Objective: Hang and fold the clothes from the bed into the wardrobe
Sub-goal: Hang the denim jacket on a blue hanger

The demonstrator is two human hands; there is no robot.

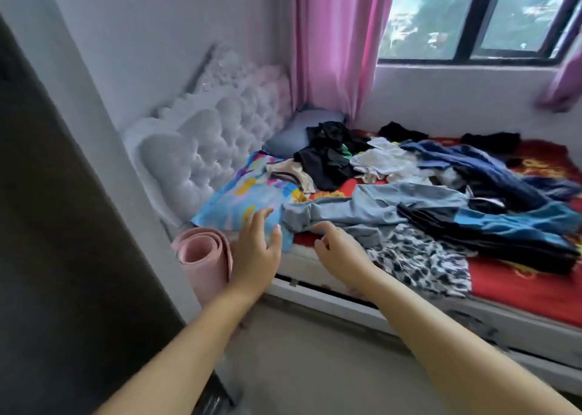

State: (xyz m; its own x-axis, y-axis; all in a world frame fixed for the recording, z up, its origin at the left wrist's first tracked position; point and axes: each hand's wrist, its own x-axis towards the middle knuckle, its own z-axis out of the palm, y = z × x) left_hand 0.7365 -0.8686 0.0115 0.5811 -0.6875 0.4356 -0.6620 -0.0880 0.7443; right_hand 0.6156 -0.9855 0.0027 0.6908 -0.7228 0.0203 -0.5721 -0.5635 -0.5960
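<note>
The premises were a bedroom in a private home. A bed with a red patterned sheet stood against a white tufted padded headboard, with a grey-blue pillow in the corner. Loose garments in black, white, blue and denim lay heaped across the mattress. Pink fabric curtains hung beside a dark-framed sliding window that looked out on trees. A rolled pink foam mat stood at the bedside.

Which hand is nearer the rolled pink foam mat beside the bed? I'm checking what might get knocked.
Left. The left hand hovers right beside the rolled pink foam mat, just to its right. The right hand is farther right, at the light blue garment.
</note>
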